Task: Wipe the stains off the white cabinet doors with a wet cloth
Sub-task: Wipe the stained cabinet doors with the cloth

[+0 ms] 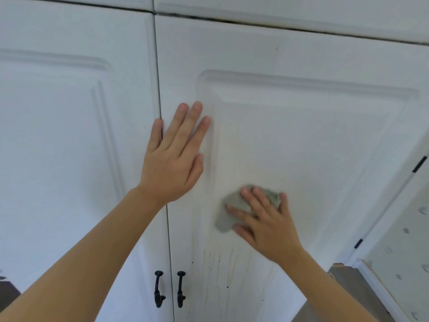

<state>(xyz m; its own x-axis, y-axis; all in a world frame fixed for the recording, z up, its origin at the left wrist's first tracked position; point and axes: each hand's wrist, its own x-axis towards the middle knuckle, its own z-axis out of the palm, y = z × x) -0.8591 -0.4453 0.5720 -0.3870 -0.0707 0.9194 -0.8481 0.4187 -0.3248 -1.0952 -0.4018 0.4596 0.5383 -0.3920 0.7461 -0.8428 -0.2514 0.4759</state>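
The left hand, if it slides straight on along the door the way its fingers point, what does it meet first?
The left hand lies flat on the right door, fingers pointing up. Sliding on, it would first cross bare white door, then probably the dark gap at the door's top edge. Nothing else shows in that line.

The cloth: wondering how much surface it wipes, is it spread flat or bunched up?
Bunched up. The grey cloth sits crumpled under the right hand, pressed against the right cabinet door.

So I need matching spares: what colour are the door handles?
Black, both handles, clearest in the head view, low on the white doors.
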